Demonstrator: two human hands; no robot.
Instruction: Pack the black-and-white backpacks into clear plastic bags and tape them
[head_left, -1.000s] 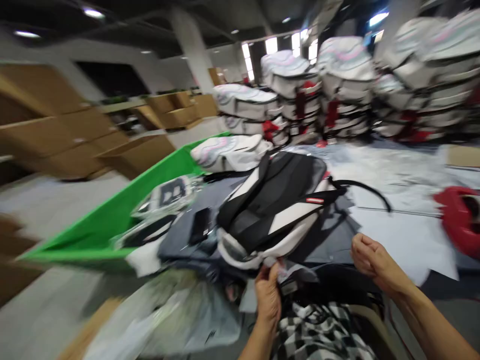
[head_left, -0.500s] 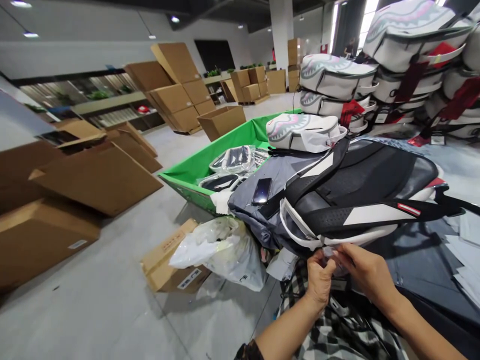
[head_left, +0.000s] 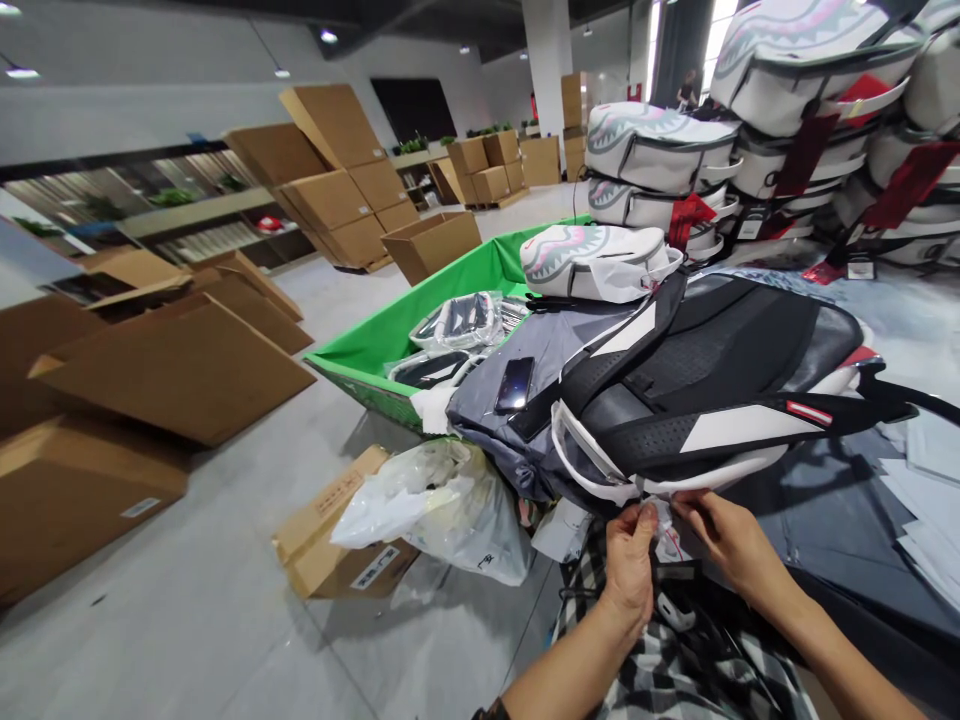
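A black and white backpack point(head_left: 739, 345) lies straps up on the dark-covered table, its white lower edge toward me. Just below that edge, a small clear plastic bag point(head_left: 667, 537) with a bit of red on it hangs between my hands. My left hand point(head_left: 630, 560) is closed, thumb and fingers pinching the bag's left side. Close to the backpack's edge, my right hand point(head_left: 724, 535) pinches at the upper right of the same plastic; its fingertips are partly hidden. Black-and-white checked cloth point(head_left: 660, 660) shows beneath my wrists.
A phone point(head_left: 515, 385) lies on grey fabric left of the backpack. Beyond is a green-lined bin point(head_left: 367, 345) with plastic-wrapped bags. Stacked shark-print backpacks point(head_left: 660, 150) stand behind. White sheets point(head_left: 930, 520) lie at right. A plastic bag point(head_left: 442, 510) and cardboard boxes point(head_left: 180, 365) occupy the floor.
My hands have moved slightly apart, the left one down and left, so more of the small clear plastic shows between them. The view has shifted a little to the right.
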